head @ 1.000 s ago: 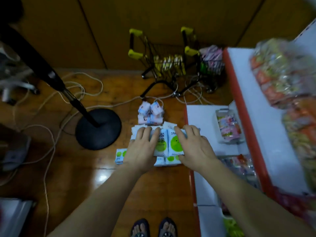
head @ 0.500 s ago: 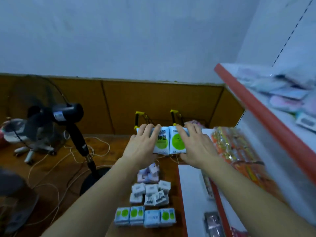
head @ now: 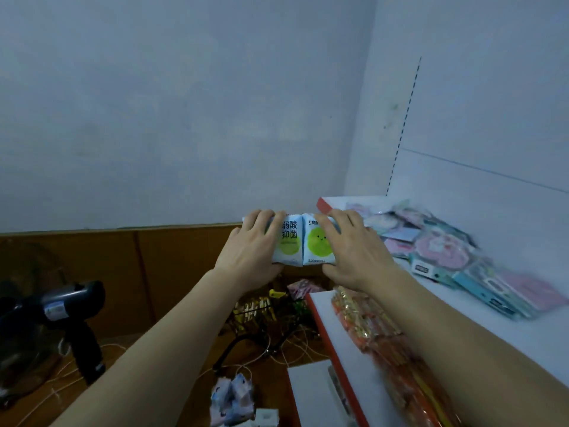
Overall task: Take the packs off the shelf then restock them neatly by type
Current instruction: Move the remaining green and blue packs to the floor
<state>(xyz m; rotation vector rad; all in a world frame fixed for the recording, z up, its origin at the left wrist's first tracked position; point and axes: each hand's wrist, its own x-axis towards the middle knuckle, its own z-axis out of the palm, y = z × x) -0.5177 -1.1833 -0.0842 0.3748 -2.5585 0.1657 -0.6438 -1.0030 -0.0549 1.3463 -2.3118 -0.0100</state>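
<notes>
So the left hand (head: 252,254) and right hand (head: 351,251) are clamped on a little row of green-dot packs (head: 303,241), fingers curled over the top edge and thumbs tucked underneath, squeezing the row from both ends so it holds together as one block. Both arms are stretched out nearly straight, with the packs held up in the air just off the front corner of the upper shelf (head: 326,204), not set down yet. Right of the hands that shelf already has a messy heap of pink and teal packs (head: 446,251) on it, and below the right forearm the lower shelf (head: 320,306) holds orange snack bags (head: 378,328). Down under the hands, a few small white-and-pink packs (head: 231,396) sit on the floor, so I'd say restocking is partway: this batch is about to land, and there's more to bring up and that heap to tidy.
</notes>
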